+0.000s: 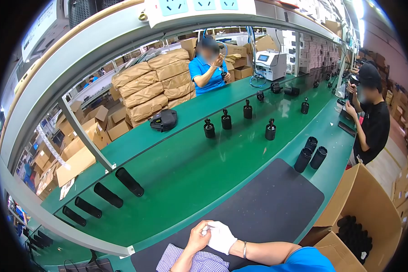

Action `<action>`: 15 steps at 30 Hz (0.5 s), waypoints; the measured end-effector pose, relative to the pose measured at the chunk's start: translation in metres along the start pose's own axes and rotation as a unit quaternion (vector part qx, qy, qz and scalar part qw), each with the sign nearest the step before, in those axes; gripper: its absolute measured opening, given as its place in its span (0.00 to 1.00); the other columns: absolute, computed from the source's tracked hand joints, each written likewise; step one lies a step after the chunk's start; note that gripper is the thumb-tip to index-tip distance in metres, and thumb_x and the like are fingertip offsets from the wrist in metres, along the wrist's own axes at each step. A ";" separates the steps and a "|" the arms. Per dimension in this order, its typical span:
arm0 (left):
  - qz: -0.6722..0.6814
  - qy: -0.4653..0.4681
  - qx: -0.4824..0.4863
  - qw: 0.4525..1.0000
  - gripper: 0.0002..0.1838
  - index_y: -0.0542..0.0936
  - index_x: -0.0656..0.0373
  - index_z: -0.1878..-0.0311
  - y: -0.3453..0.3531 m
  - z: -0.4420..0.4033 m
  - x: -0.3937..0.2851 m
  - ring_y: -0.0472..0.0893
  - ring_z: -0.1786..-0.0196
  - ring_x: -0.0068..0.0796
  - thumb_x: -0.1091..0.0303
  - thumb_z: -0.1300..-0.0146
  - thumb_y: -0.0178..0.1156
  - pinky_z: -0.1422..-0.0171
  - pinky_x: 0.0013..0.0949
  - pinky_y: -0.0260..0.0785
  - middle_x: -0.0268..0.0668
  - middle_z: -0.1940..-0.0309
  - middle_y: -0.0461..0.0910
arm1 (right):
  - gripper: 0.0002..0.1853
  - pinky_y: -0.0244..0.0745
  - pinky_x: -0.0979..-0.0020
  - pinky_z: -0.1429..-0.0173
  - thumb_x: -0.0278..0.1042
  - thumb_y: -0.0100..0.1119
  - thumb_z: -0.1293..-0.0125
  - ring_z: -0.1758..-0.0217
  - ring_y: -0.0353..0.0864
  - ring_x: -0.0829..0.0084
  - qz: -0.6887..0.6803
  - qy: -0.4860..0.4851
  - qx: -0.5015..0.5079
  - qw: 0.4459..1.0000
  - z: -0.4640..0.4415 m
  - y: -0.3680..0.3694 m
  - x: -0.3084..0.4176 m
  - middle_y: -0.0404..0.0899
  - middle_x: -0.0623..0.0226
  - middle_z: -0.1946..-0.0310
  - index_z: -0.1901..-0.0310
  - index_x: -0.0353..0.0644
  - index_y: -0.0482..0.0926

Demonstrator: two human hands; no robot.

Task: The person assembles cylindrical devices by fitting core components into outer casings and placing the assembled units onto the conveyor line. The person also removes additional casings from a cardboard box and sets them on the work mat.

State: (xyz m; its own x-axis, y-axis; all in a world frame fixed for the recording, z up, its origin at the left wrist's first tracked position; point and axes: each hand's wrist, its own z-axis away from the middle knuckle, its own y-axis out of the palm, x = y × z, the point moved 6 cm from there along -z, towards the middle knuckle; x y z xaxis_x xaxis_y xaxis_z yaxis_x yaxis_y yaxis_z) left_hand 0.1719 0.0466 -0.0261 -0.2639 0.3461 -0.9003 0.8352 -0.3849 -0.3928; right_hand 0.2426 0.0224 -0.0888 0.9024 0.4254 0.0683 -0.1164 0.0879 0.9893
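Pressed together, the bare left hand [197, 238] and the right hand [221, 238] met over the near edge of the bench, the left fingers bent about the ends of the gloved ones; whether anything was pinched between them, I could not tell. A white glove [220, 233] covered the right hand, stopping short of the bracelet [245, 250] on that wrist. It looked light, soft and stretchy, best gripped by its cuff or the tip of a finger, with little to break and perhaps some slip of fabric over skin. Just beneath the left forearm lay a rumpled checked cloth [211, 262], which seemed just as limp and easy to gather by a fold. Both were at the dark mat [267, 204], whose flat surface seemed to offer steady support. Beyond the mat's far right corner three black cylinders [303, 159] stood close together, and below them, to the right, a cardboard box [367, 190] held a heap of dark pieces [353, 240]. Farther out, on the green table [177, 195], were black tubes [108, 195] to the left and small canisters with looped tops [270, 131] ahead. A co-worker in blue [201, 81] sat across, and another in black [376, 118] worked at the right.
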 end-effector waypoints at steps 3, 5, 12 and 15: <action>-0.002 0.019 -0.004 1.000 0.17 0.79 0.61 0.58 0.000 0.001 -0.003 0.76 0.66 0.30 0.83 0.52 0.51 0.62 0.26 0.66 0.36 0.59 0.81 | 0.11 0.73 0.69 0.47 0.33 0.48 0.34 0.58 0.79 0.70 -0.014 0.004 0.014 1.000 0.001 0.006 -0.001 0.81 0.64 0.60 0.57 0.41 0.79; -0.010 0.049 -0.013 0.999 0.15 0.79 0.61 0.62 -0.001 0.002 -0.008 0.77 0.64 0.31 0.84 0.53 0.51 0.60 0.26 0.67 0.36 0.61 0.81 | 0.10 0.72 0.69 0.48 0.34 0.48 0.34 0.59 0.79 0.71 -0.040 0.014 0.027 0.999 0.001 0.009 -0.001 0.81 0.65 0.61 0.58 0.42 0.79; 0.064 0.184 -0.037 0.980 0.11 0.78 0.61 0.72 -0.004 0.002 -0.022 0.77 0.61 0.34 0.86 0.55 0.51 0.56 0.30 0.67 0.36 0.66 0.80 | 0.08 0.71 0.70 0.50 0.34 0.48 0.33 0.64 0.76 0.73 -0.060 0.035 -0.037 0.997 0.006 0.021 -0.006 0.78 0.68 0.65 0.62 0.44 0.77; 0.075 0.144 -0.010 0.987 0.10 0.77 0.61 0.76 -0.002 0.001 -0.014 0.77 0.60 0.34 0.87 0.57 0.50 0.54 0.31 0.66 0.36 0.70 0.78 | 0.07 0.70 0.71 0.52 0.34 0.48 0.33 0.65 0.74 0.74 -0.106 0.050 0.017 0.993 0.006 0.025 -0.007 0.76 0.70 0.67 0.65 0.46 0.75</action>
State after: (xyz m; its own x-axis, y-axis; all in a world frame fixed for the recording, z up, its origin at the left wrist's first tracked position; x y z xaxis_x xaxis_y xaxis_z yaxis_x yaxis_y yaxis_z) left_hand 0.1732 0.0416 -0.0125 0.0097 0.5168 -0.8561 0.8643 -0.4348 -0.2527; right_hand 0.2361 0.0162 -0.0642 0.8596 0.4875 -0.1527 0.0870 0.1548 0.9841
